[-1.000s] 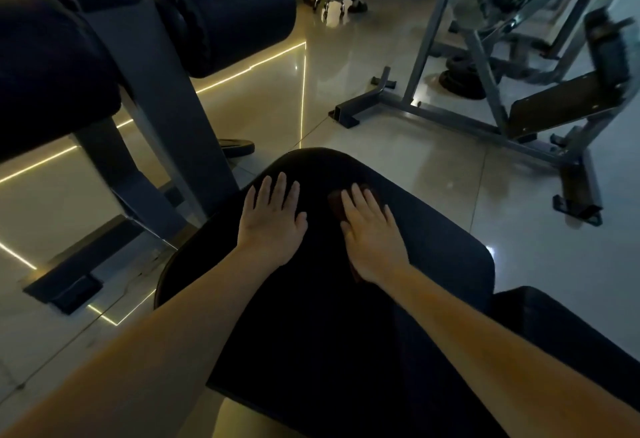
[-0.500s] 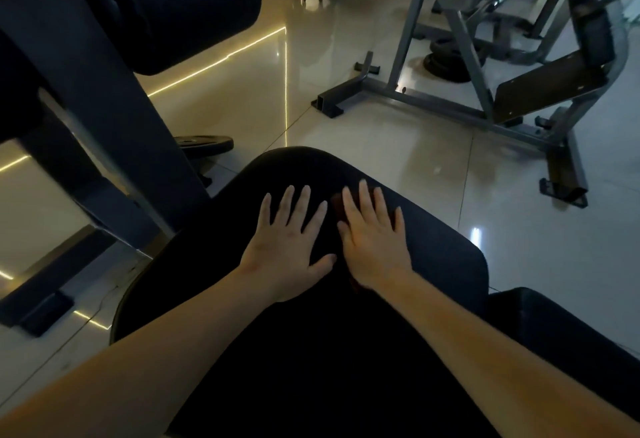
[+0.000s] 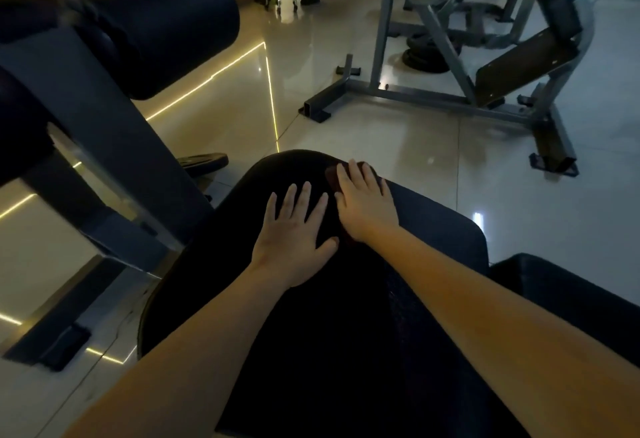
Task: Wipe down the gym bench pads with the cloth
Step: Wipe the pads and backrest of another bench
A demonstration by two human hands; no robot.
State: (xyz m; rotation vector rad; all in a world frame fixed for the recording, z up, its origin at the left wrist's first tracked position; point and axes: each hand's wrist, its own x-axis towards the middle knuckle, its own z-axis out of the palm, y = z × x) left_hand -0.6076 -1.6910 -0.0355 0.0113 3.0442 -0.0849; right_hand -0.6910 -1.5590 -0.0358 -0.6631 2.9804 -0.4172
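Head view: right hand flat on dark cloth, fingers together, near far end of bench pad. Left hand braces pad, fingers spread. Best: even pressure, overlapping strokes, include edges.

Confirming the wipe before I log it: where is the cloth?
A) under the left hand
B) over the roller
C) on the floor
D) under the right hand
D: the dark red cloth peeks out from under the flat right hand; the left hand lies flat on the bare bench pad.
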